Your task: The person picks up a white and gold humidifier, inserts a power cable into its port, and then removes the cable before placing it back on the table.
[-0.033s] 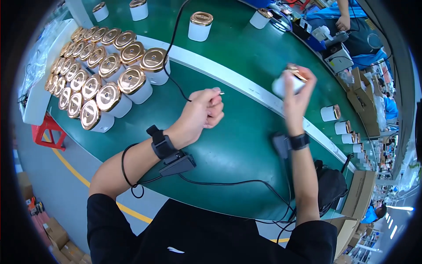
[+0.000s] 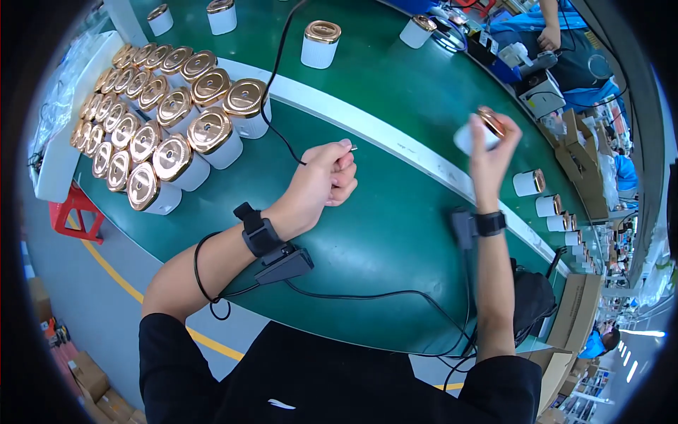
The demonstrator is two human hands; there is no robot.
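Observation:
My left hand (image 2: 325,180) is closed on a thin black cable (image 2: 281,131), whose small metal plug tip (image 2: 354,148) sticks out past the thumb and forefinger. At the right, over the far side of the white strip, my right hand (image 2: 496,152) grips a white device with a shiny copper-gold top (image 2: 465,139), held tilted above the green table. Its lower part looks a little smeared by motion. Left of my left hand stand rows of like devices (image 2: 215,141), white below and copper-gold on top, packed close together.
A raised white strip (image 2: 395,141) runs across the green table (image 2: 367,254). Beyond it stand a single device (image 2: 321,44) and, at the right, a line of several more (image 2: 528,182). A black bag (image 2: 531,300) and loose black cables lie near my right forearm. Another person's hand (image 2: 550,37) shows far right.
My right hand has shifted to the right with the white device in it. My left hand and its cable have stayed nearly still.

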